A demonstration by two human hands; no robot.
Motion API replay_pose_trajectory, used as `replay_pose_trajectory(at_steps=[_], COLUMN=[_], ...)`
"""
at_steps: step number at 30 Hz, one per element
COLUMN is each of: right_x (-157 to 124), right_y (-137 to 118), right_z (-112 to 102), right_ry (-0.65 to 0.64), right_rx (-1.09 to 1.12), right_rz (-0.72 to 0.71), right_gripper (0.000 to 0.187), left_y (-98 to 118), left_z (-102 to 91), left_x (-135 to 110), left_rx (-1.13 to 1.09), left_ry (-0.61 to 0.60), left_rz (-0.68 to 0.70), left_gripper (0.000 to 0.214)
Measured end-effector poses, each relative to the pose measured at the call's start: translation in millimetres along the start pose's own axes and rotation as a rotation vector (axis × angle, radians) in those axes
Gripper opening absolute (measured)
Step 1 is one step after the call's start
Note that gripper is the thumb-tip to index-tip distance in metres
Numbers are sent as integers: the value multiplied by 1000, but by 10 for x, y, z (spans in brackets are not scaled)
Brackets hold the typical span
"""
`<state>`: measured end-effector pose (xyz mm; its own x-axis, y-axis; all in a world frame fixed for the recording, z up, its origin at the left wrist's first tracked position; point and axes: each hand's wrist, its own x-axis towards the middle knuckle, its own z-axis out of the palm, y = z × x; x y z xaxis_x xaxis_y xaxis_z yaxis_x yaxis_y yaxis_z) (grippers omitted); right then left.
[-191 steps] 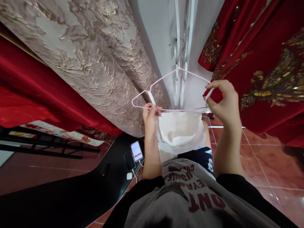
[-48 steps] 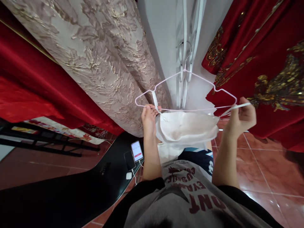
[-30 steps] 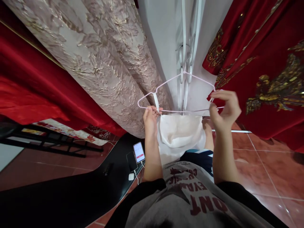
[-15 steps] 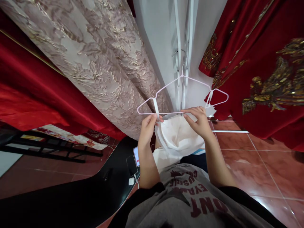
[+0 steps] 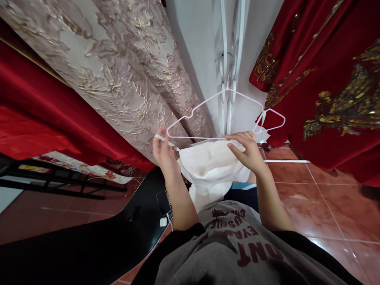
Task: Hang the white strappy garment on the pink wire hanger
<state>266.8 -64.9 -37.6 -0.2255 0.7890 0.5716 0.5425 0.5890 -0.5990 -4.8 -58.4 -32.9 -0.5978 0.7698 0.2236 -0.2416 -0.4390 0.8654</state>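
Note:
A pale pink clothes hanger hangs by its metal hook in front of me. Below it droops a white cloth garment with thin straps. My left hand is closed on the left strap, which lies looped over its fingers just outside the hanger's left end. The right strap stays looped over the hanger's right shoulder notch. With thumb and fingers, my right hand pinches the hanger's bottom bar near its middle, close to the garment's top edge.
Pale brocade fabric hangs on the left, and red cloth with gold embroidery on the right. White rails rise behind the hanger. A phone and a white charger rest on the black tabletop. Reddish tiles cover the floor.
My left hand has moved left and slightly up, drawing the left strap off the hanger's left end. The garment's left side has stretched out leftward. My right hand keeps its hold.

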Motion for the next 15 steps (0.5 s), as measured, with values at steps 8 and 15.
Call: replay_pose_trajectory(at_steps=[8, 15], right_x=[-18, 5], right_y=[76, 403], right_z=[59, -384], right_ry=[270, 472], right_rx=[139, 553], right_rz=[-19, 508], right_gripper=[42, 22], left_y=[-118, -256], left_z=[321, 412], left_x=[-345, -324], left_rx=[-93, -121], left_ry=[-269, -223], left_rz=[-182, -148], left_gripper=[35, 38])
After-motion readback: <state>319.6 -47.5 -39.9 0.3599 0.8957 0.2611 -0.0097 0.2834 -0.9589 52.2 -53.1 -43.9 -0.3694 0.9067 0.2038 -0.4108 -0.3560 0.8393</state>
